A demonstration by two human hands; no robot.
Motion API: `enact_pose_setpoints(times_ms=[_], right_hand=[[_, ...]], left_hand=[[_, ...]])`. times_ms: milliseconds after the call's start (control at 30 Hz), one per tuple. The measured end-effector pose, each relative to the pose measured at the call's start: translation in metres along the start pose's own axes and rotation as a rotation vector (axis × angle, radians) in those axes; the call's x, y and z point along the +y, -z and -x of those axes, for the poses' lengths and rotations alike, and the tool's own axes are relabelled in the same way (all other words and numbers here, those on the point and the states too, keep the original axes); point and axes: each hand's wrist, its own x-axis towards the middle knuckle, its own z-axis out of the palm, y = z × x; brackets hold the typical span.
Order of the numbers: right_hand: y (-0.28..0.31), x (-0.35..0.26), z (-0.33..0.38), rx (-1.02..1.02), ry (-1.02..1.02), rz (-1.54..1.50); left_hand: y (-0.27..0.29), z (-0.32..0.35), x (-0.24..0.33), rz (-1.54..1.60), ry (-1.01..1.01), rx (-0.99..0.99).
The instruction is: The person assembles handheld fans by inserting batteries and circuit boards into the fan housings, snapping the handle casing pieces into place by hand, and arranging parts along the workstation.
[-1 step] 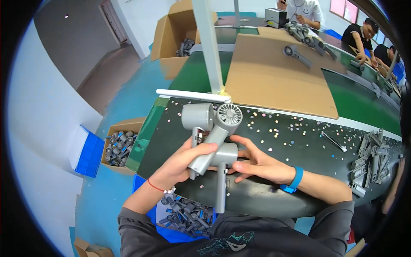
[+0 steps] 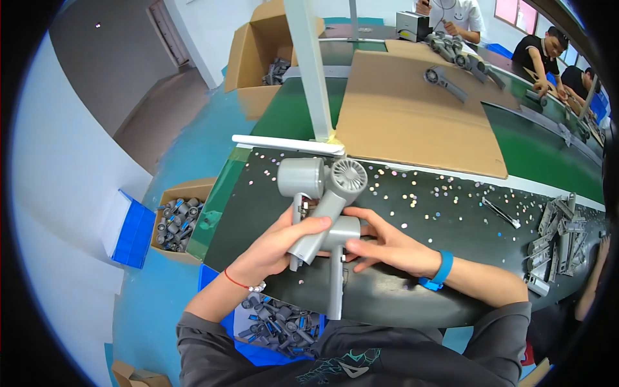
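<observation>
Three grey handheld fan bodies are bunched together over the dark work table (image 2: 412, 284). My left hand (image 2: 274, 245) is closed round the handle of the handheld fan with a round slatted grille (image 2: 349, 175), its thumb lying across the front. Behind that handle, another fan body with a drum-shaped head (image 2: 300, 177) hangs in the same grip, its handle partly hidden. On the other side, my right hand (image 2: 393, 251) pinches a third fan body (image 2: 336, 277) just below its head; the handle points down toward me. The fingers behind the parts are partly hidden.
Grey shell pieces (image 2: 560, 242) are heaped at the table's right, near a small tool (image 2: 501, 212). Cardboard (image 2: 419, 116) lies beyond, with a fan (image 2: 445, 82) on it. Parts fill a blue bin (image 2: 242, 351) below and a carton (image 2: 205, 187) at left. Co-workers sit far right.
Both hands and the fan bodies have shifted very slightly to the right relative to the table. The grips look the same.
</observation>
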Motion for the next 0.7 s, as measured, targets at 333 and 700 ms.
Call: enact_pose_setpoints(times_ms=[333, 700], right_hand=[[0.044, -0.026, 0.025, 0.460, 0.122, 1.011], [0.012, -0.047, -0.018, 0.557, 0.572, 1.772]], left_hand=[[0.024, 0.007, -0.017, -0.696, -0.093, 0.218], [0.048, 0.049, 0.013, -0.663, -0.210, 0.251]])
